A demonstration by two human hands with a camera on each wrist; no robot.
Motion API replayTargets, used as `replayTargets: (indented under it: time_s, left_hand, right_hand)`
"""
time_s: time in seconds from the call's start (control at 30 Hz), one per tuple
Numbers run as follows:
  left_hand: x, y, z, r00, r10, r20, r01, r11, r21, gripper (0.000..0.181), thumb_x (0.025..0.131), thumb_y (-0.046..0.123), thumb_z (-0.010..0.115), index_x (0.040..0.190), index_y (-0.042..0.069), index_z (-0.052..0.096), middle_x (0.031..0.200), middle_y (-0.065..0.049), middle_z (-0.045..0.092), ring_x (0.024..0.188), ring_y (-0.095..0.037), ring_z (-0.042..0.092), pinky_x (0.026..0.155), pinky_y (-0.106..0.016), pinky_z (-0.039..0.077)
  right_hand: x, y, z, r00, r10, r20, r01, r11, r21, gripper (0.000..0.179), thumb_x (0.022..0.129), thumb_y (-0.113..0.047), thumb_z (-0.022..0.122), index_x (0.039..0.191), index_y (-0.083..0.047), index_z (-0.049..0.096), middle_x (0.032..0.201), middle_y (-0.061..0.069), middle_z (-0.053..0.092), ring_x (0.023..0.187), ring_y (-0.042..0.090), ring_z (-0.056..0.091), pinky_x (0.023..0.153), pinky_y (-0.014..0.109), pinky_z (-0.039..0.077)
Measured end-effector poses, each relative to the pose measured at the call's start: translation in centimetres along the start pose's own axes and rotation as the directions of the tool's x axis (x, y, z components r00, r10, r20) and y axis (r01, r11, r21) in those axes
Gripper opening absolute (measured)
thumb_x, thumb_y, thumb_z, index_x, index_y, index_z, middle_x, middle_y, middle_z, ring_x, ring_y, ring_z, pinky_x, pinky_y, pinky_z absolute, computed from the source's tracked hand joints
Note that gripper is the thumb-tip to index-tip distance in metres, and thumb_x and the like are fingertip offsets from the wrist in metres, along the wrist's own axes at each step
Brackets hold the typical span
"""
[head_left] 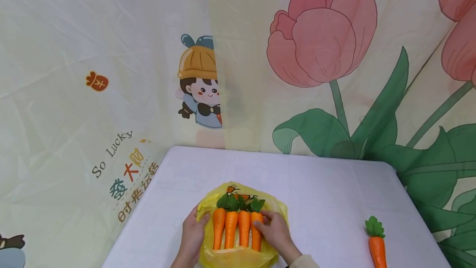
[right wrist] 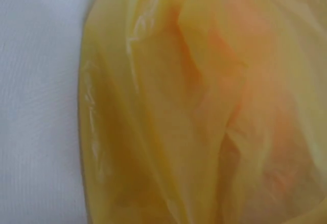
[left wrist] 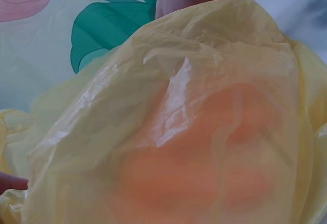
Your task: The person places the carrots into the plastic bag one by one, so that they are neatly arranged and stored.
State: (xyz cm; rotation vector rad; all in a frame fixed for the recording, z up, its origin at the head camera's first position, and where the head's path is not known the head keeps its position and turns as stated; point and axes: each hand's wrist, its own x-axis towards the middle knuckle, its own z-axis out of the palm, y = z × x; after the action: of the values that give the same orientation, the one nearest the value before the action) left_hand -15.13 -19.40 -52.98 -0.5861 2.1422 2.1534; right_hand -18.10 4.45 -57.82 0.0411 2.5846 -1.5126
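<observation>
A yellow plastic bag (head_left: 241,257) lies on the white-covered table with its mouth spread. Several orange carrots with green leafy tops stand side by side in the bag's opening, among them a carrot (head_left: 218,228) at the left. My left hand (head_left: 193,235) grips the bag's left edge. At the right, my right hand (head_left: 277,233) pinches the rightmost carrot (head_left: 256,235) near its top, inside the bag. In the left wrist view, the thin bag (left wrist: 179,106) covers blurred orange shapes. The right wrist view is mostly creased bag (right wrist: 153,132); its fingers are hidden there.
One more carrot (head_left: 377,249) lies apart on the right side of the table (head_left: 327,202). Behind the table hangs a printed cloth (head_left: 245,94) with tulips, a cartoon child and lettering.
</observation>
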Motion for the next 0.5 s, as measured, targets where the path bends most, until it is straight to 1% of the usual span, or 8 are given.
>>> replayTargets:
  time_s: [0.13,0.2,0.27,0.37,0.5]
  left_hand:
    - [0.03,-0.08,0.05,1.000,-0.007,0.001,0.007,1.000,-0.003,0.054,0.107,0.005,0.043,0.157,-0.004,0.024,0.161,-0.022,0.030,0.146,-0.040,0.030,0.117,-0.054,0.034]
    - [0.05,-0.13,0.07,1.000,-0.005,0.003,0.005,1.000,-0.006,0.054,0.107,0.006,0.042,0.157,-0.003,0.024,0.161,-0.022,0.030,0.146,-0.041,0.030,0.117,-0.054,0.035]
    - [0.08,-0.17,0.07,1.000,-0.003,0.002,0.003,1.000,-0.007,0.054,0.108,0.006,0.042,0.157,-0.003,0.024,0.160,-0.023,0.031,0.146,-0.041,0.031,0.116,-0.055,0.036]
    - [0.09,-0.17,0.07,1.000,-0.002,0.004,0.002,1.000,-0.011,0.053,0.108,0.006,0.041,0.157,-0.003,0.024,0.160,-0.023,0.031,0.145,-0.041,0.032,0.115,-0.055,0.037]
    - [0.06,-0.17,0.11,1.000,-0.004,0.007,0.004,1.000,-0.012,0.053,0.108,0.006,0.041,0.157,-0.003,0.024,0.160,-0.023,0.031,0.145,-0.042,0.032,0.115,-0.055,0.037]
  right_hand:
    - [-0.06,0.29,0.10,1.000,-0.026,0.000,0.026,1.000,-0.002,0.050,0.089,-0.021,0.080,0.126,0.009,0.065,0.086,0.001,0.059,0.076,0.015,0.053,0.059,0.024,0.049]
    - [-0.09,0.43,0.09,0.999,-0.030,0.016,0.030,0.999,0.021,0.052,0.089,-0.020,0.079,0.127,0.011,0.063,0.084,0.000,0.060,0.072,0.014,0.054,0.054,0.022,0.049]
    - [-0.14,0.52,0.04,0.999,-0.033,0.036,0.032,0.998,0.046,0.055,0.088,-0.020,0.080,0.128,0.013,0.061,0.084,0.000,0.062,0.071,0.013,0.056,0.053,0.021,0.050]
    - [-0.25,0.46,-0.11,0.997,-0.034,0.074,0.028,0.996,0.087,0.059,0.088,-0.017,0.081,0.130,0.016,0.057,0.086,0.000,0.065,0.074,0.014,0.061,0.055,0.022,0.054]
    - [-0.54,0.25,-0.26,0.994,-0.036,0.104,0.025,0.994,0.104,0.060,0.088,-0.015,0.080,0.132,0.017,0.055,0.090,0.000,0.066,0.083,0.016,0.067,0.064,0.025,0.060]
